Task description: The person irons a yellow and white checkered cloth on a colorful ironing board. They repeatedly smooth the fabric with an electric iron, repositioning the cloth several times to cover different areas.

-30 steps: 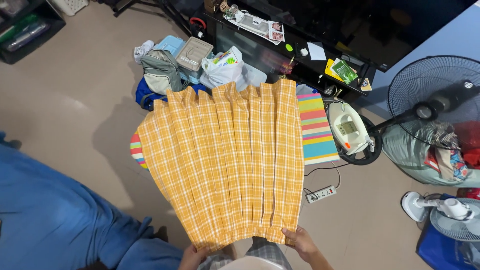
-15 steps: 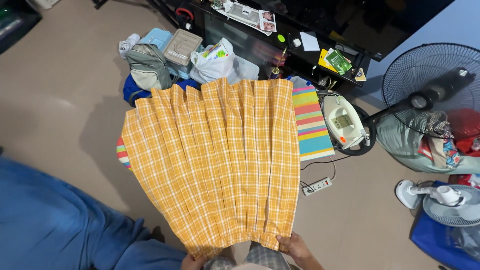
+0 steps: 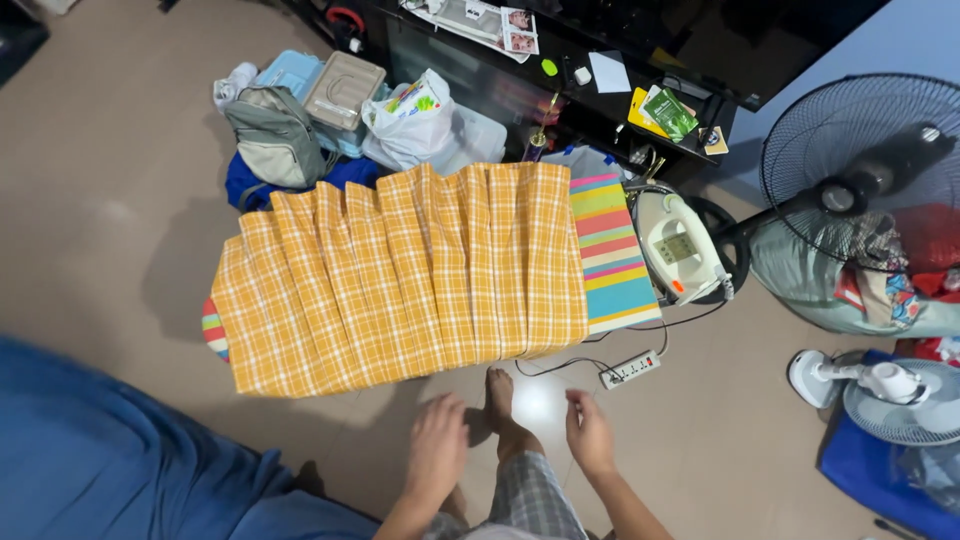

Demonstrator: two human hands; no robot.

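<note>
Left hand [image 3: 438, 437] and right hand [image 3: 590, 432] both empty, fingers loosely spread, hovering apart just below the near edge of the ironing board [image 3: 612, 255]. Orange plaid skirt [image 3: 400, 275] lies flat, covering the board except its striped right end. Iron [image 3: 678, 245] off right edge; power strip [image 3: 630, 369] on floor beside right hand.

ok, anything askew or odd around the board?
The yellow plaid cloth lies skewed, overhanging the striped ironing board at its left end. A power strip and its cord trail across the floor near the bare foot. Both hands are empty.
</note>
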